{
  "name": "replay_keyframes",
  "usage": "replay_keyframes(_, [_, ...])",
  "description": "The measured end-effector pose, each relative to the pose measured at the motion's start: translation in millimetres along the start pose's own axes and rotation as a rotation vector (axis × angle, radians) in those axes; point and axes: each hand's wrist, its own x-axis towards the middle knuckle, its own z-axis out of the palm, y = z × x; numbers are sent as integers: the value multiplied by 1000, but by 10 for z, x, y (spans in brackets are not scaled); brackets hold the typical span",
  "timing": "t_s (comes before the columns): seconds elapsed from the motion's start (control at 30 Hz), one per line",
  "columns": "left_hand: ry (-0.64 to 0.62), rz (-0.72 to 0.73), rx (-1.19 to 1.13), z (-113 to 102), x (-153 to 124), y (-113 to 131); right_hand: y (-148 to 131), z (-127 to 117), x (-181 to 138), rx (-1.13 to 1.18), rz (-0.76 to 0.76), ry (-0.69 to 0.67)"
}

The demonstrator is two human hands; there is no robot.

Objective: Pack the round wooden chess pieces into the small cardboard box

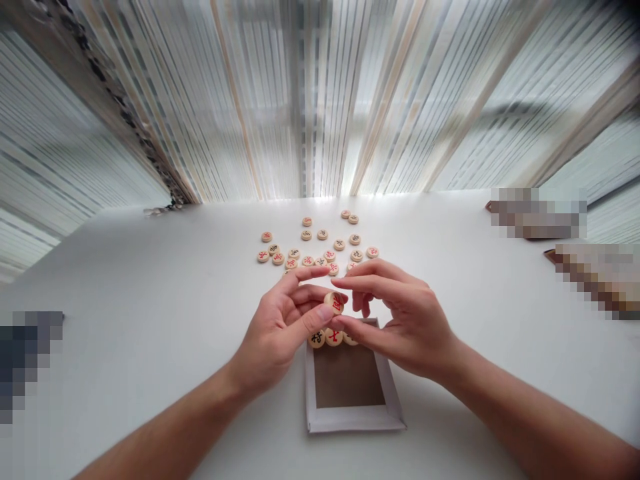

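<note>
Now left hand [273, 333] and right hand [410, 327] fingers pinch one piece [335, 303]; three lie in one box [350, 420]

- Held round piece [335, 303]: one red character, too blurred to read.
- Pieces [317, 339] in the box [350, 419]: one black character, one red, both unreadable.
- Scattered pieces [306, 235]: red or black characters, too small.

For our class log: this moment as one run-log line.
left hand, right hand: jointly pinch round wooden red-marked chess piece | beneath: shallow white box holding pieces | beyond: loose pieces on white table
</note>
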Motion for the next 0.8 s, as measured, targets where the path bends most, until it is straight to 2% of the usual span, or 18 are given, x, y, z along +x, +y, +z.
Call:
replay_keyframes(0.17, [-20, -39, -56, 2, 7, 27, 2, -26, 29, -23, -47, -37])
replay_keyframes(0.33, [-10, -89, -152, 37, 9, 93, -42, -41, 53, 30, -31, -88])
replay_keyframes(0.57, [125, -87, -118, 38, 23, 102, -33, -33, 35, -87, -43, -1])
replay_keyframes(0.8, [144, -97, -113, 34, 35, 104, -79, -31, 47, -135, -68, -8])
